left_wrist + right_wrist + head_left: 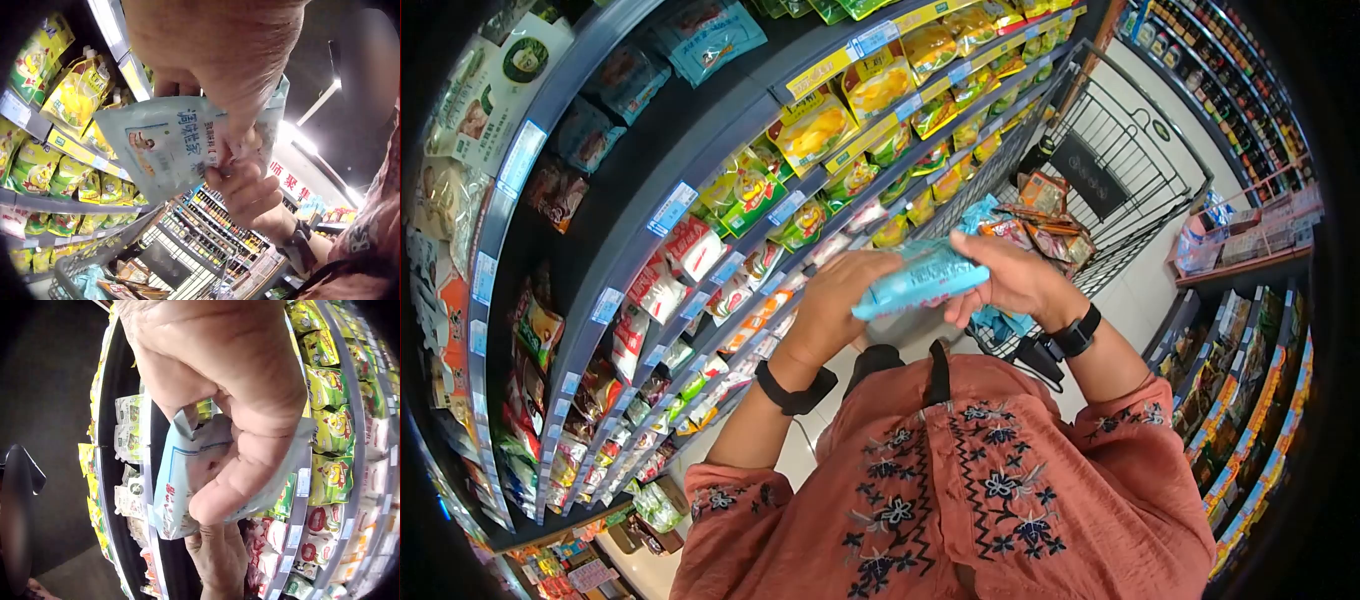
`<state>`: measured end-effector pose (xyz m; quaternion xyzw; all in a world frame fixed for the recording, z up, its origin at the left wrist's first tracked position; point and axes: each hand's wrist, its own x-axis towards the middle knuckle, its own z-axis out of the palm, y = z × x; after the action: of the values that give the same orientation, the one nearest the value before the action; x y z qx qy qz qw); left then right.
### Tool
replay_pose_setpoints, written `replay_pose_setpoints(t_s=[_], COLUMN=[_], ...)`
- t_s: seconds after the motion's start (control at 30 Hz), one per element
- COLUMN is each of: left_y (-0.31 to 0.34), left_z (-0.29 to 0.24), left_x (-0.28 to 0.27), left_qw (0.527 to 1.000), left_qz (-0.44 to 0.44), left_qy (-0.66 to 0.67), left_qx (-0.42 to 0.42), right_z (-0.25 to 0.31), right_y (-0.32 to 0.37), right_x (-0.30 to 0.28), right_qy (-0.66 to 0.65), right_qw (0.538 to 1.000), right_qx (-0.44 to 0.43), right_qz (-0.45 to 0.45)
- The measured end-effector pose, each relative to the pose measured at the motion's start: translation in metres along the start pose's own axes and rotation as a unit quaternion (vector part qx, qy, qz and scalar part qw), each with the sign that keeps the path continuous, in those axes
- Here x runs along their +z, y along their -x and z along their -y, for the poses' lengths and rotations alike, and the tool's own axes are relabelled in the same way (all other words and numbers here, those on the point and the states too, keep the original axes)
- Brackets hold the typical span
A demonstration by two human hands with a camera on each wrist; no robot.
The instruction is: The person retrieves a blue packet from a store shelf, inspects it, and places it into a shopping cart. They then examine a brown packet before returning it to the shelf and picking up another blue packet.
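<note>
Head view: light-blue packet [925, 278] is mid-frame, gripped at both ends. Left hand [840, 300] holds its left end, right hand [1022, 285] its right end, thumb on top. Contents not visible. Wire cart [1175, 165] upper right of centre, partly behind the right hand. Inside: brown-orange packets [1040, 195] heaped with more light-blue packs [1003, 325], plus a black panel [1092, 175] on the far side. Shelving [730, 85] takes the left and top, loaded with yellow pouches [878, 85] and red-and-white bags [695, 248]. Racks of packs [1235, 385] lower right, shelves of bottles [1175, 45] upper right.

Left wrist view: packet at centre, printed face showing. Left hand fills the top, gripping it and covering part of its right side; right hand pinches it right of centre. Cart lower left, packets inside. Red-lettered sign [294, 181] right of centre.

Right wrist view: packet at centre, right hand wrapped over its upper right, hiding much of it. Left hand below, gripping the lower edge. Stocked shelves either side; dark floor [47, 394] at left.
</note>
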<state>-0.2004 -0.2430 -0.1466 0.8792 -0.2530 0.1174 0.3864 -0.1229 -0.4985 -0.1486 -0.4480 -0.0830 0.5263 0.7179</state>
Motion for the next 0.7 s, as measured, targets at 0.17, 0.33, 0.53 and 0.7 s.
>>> replay_pose_setpoints(t_s=[0.17, 0.33, 0.53, 0.7], left_y=[0.008, 0.001, -0.006, -0.01], left_z=[-0.001, 0.004, 0.005, 0.008], left_x=[0.0, 0.001, -0.007, -0.015], left_qw=[0.926, 0.849, 0.785, 0.781], left_qz=[-0.039, -0.126, -0.126, -0.118], left_qy=[0.267, 0.426, 0.526, 0.53], left_qx=[-0.264, -0.285, -0.3, -0.308], right_z=[0.017, 0.023, 0.039, 0.049], right_y=[-0.006, -0.014, -0.028, -0.052], right_x=[-0.008, -0.009, 0.019, 0.024], right_qy=[0.074, 0.218, 0.274, 0.305], right_qw=[0.996, 0.965, 0.944, 0.928], right_qx=[0.046, -0.082, -0.137, -0.167], right_qz=[-0.002, -0.119, -0.12, -0.132])
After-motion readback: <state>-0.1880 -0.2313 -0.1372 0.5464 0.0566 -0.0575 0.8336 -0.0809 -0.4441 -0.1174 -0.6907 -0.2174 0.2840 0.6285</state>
